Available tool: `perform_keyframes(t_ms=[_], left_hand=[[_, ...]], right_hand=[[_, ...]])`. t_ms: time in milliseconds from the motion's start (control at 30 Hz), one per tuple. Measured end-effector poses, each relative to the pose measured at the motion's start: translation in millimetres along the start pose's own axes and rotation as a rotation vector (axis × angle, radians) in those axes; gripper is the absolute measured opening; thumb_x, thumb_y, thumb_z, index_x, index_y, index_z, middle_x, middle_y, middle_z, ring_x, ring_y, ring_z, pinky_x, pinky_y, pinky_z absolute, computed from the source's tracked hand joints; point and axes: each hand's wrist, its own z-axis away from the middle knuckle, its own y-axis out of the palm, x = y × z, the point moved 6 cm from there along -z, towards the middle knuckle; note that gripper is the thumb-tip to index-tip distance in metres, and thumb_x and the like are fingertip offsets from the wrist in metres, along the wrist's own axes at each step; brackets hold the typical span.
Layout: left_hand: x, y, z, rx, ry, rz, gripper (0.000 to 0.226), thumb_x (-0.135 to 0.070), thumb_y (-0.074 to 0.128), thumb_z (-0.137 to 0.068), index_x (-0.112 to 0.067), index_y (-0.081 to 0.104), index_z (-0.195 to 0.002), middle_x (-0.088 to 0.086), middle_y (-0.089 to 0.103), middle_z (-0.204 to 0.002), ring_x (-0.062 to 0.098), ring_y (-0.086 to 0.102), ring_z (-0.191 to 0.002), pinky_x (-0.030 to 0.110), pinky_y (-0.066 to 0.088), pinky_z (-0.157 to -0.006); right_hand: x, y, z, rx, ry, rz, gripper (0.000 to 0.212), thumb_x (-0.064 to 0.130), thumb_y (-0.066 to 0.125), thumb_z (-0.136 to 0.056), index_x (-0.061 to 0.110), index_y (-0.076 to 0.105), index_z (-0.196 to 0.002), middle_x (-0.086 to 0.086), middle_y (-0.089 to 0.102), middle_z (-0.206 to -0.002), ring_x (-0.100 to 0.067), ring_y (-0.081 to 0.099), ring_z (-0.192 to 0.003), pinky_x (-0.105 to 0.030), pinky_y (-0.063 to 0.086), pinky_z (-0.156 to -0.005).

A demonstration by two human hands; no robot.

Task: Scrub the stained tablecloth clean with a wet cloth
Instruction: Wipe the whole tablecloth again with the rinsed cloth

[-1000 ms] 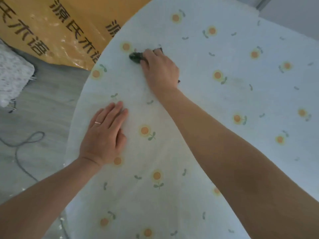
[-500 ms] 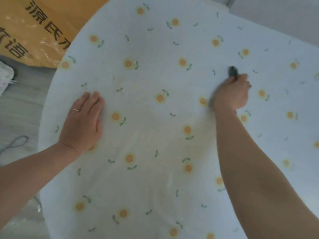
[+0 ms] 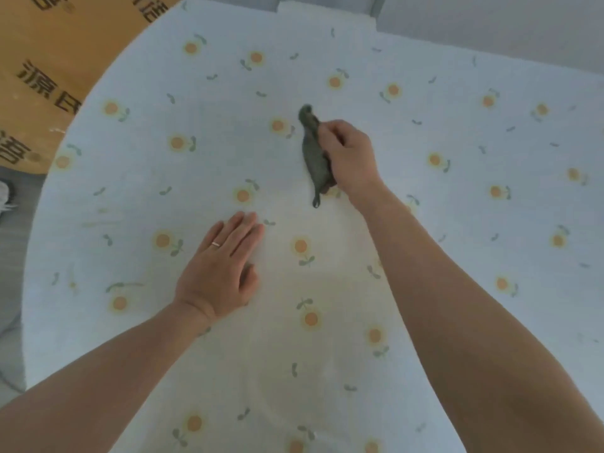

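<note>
A white tablecloth (image 3: 457, 223) printed with small orange flowers covers the round table. My right hand (image 3: 351, 155) grips a dark green wet cloth (image 3: 312, 152) near the table's middle, and the cloth lies long and bunched on the tablecloth just left of my knuckles. My left hand (image 3: 219, 269) rests flat on the tablecloth below and to the left of it, fingers straight, a ring on one finger. Faint yellowish marks (image 3: 101, 220) show on the tablecloth at the left.
A large orange board with black characters (image 3: 49, 76) stands beyond the table's left edge. Grey floor (image 3: 13, 256) runs along the left side. A pale wall (image 3: 490, 24) rises behind the table's far edge.
My right hand has swept the green cloth from the far left edge to the right and back toward the middle. My left hand stays flat on the tablecloth. The camera view has shifted.
</note>
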Motion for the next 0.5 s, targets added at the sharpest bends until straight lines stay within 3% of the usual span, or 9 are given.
perform_keyframes(t_ms=[67, 133, 200, 300, 400, 500], left_hand=[[0, 0, -1, -0.013, 0.009, 0.003, 0.071, -0.031, 0.045, -0.088, -0.003, 0.044, -0.154, 0.013, 0.034, -0.165, 0.032, 0.028, -0.155, 0.052, 0.023, -0.126], [-1, -1, -2, -0.038, 0.017, 0.019, 0.071, -0.03, 0.045, -0.087, -0.002, 0.046, -0.152, 0.014, 0.037, -0.163, 0.032, 0.031, -0.154, 0.053, 0.025, -0.125], [-1, -2, -2, -0.055, 0.018, 0.025, 0.07, -0.03, 0.045, -0.087, -0.001, 0.047, -0.151, 0.015, 0.039, -0.162, 0.033, 0.033, -0.153, 0.054, 0.026, -0.124], [-3, 0, -3, -0.065, 0.028, 0.023, 0.07, -0.03, 0.044, -0.087, -0.001, 0.048, -0.15, 0.016, 0.04, -0.161, 0.034, 0.034, -0.152, 0.055, 0.028, -0.123], [-1, 0, -4, -0.086, 0.03, 0.021, 0.069, -0.03, 0.044, -0.088, -0.001, 0.047, -0.151, 0.015, 0.04, -0.161, 0.034, 0.034, -0.152, 0.056, 0.028, -0.123], [-1, 0, -4, -0.096, 0.034, 0.009, 0.068, -0.029, 0.043, -0.089, -0.001, 0.047, -0.151, 0.015, 0.039, -0.162, 0.033, 0.033, -0.153, 0.056, 0.028, -0.123]], right_hand=[[-45, -69, -3, -0.155, 0.134, 0.087, 0.022, 0.031, 0.051, -0.102, 0.016, 0.068, -0.103, 0.005, 0.066, -0.086, -0.015, 0.067, -0.082, -0.034, 0.056, -0.074], [-90, -129, 6, -0.303, 0.26, 0.372, 0.026, 0.032, 0.046, -0.103, 0.015, 0.064, -0.112, 0.0, 0.066, -0.099, -0.027, 0.065, -0.097, -0.034, 0.048, -0.075], [-114, -171, 21, -0.501, 0.304, 0.545, 0.027, 0.032, 0.045, -0.102, 0.017, 0.057, -0.121, -0.005, 0.064, -0.113, -0.03, 0.063, -0.101, -0.032, 0.041, -0.072], [-118, -189, 36, -0.672, 0.269, 0.566, 0.033, 0.042, 0.043, -0.101, 0.021, 0.055, -0.123, -0.007, 0.057, -0.119, -0.031, 0.058, -0.103, -0.034, 0.038, -0.073], [-112, -150, 40, -0.517, 0.192, 0.709, 0.048, 0.061, 0.045, -0.096, 0.021, 0.053, -0.123, -0.007, 0.053, -0.116, -0.031, 0.059, -0.097, -0.034, 0.041, -0.074], [-92, -99, 50, -0.351, 0.008, 0.79, 0.045, 0.058, 0.047, -0.097, 0.022, 0.052, -0.123, -0.005, 0.052, -0.113, -0.026, 0.058, -0.089, -0.033, 0.041, -0.069]])
